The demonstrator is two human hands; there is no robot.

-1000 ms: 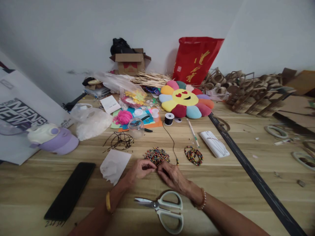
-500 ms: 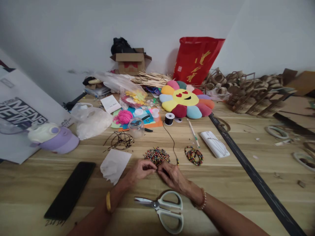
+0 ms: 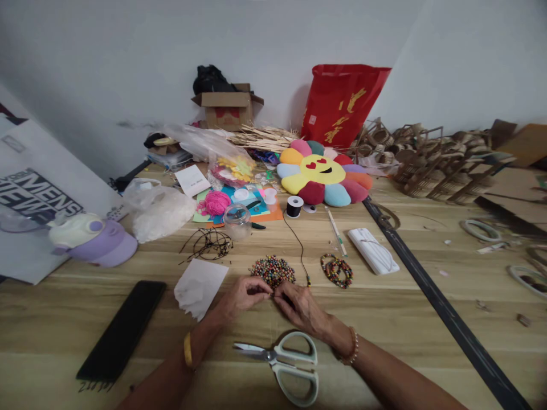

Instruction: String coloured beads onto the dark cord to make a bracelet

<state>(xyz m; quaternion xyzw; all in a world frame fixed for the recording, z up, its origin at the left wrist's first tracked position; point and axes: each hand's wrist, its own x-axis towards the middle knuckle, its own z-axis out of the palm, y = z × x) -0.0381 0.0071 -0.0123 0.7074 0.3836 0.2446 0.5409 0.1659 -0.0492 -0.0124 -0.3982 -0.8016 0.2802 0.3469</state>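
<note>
At the near edge of a pile of small multicoloured beads (image 3: 272,270), my two hands meet with fingertips almost touching. My left hand (image 3: 248,293) is closed in a pinch, and whatever lies between its fingertips is too small to make out. Curled and closed, my right hand (image 3: 299,304) hides what its fingertips grip. A black cord (image 3: 301,242) runs from a spool (image 3: 294,206) down to a few strung beads (image 3: 308,281) just beyond my right hand. Beaded bracelets (image 3: 337,270) lie to the right of the pile. Scissors with pale handles (image 3: 273,359) rest between my forearms.
Left of my hands lie crumpled white paper (image 3: 200,287), a black phone (image 3: 122,330) and a tangle of dark cord (image 3: 209,245). Beyond the beads stand a clear jar (image 3: 237,222) and a flower cushion (image 3: 322,173). A white power bank-like block (image 3: 373,251) sits right, beside a dark strip (image 3: 436,296).
</note>
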